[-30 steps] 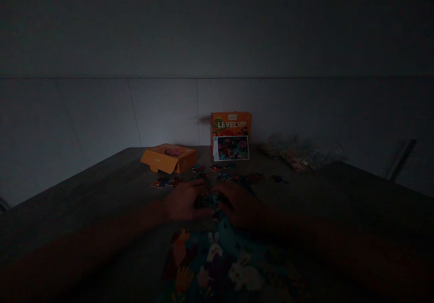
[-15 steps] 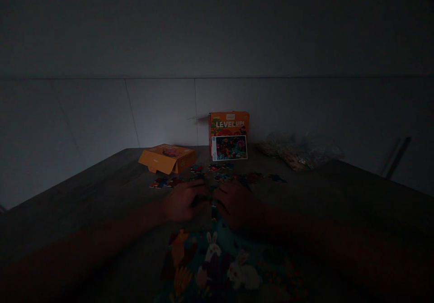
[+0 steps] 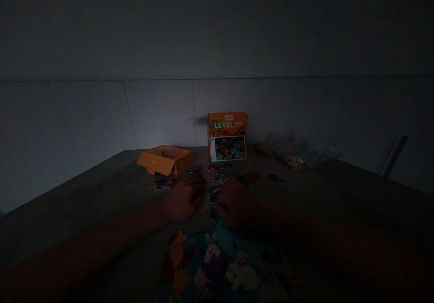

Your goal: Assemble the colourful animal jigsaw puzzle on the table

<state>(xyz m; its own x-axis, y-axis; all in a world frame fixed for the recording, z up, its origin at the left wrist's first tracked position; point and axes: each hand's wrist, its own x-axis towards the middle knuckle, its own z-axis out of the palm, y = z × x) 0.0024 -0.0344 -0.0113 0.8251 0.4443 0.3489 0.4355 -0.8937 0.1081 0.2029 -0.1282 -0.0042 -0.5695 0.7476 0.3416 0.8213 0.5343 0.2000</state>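
Observation:
The light is very dim. A partly joined jigsaw puzzle [image 3: 217, 267] with rabbits and flowers lies at the near side of the table, a narrow strip of joined pieces [image 3: 213, 208] running away from it. My left hand [image 3: 183, 199] is left of that strip, its fingers curled down towards loose puzzle pieces [image 3: 195, 170]; whatever is under them is hidden. On the strip's right side rests my right hand [image 3: 237, 203], fingers bent and close to the pieces; its grip is too dark to make out. More loose pieces [image 3: 222, 177] lie beyond both hands.
An orange box [image 3: 228, 120] stands at the back with a picture card [image 3: 229, 148] leaning on it. Left of it lies an opened orange box [image 3: 166, 158]. Clear plastic bags [image 3: 298, 151] with pieces sit at the back right. A wall [image 3: 159, 108] rises behind the table [image 3: 111, 181].
My hands have drawn apart, the left one slightly to the left and the right one slightly to the right, uncovering more of the strip between them.

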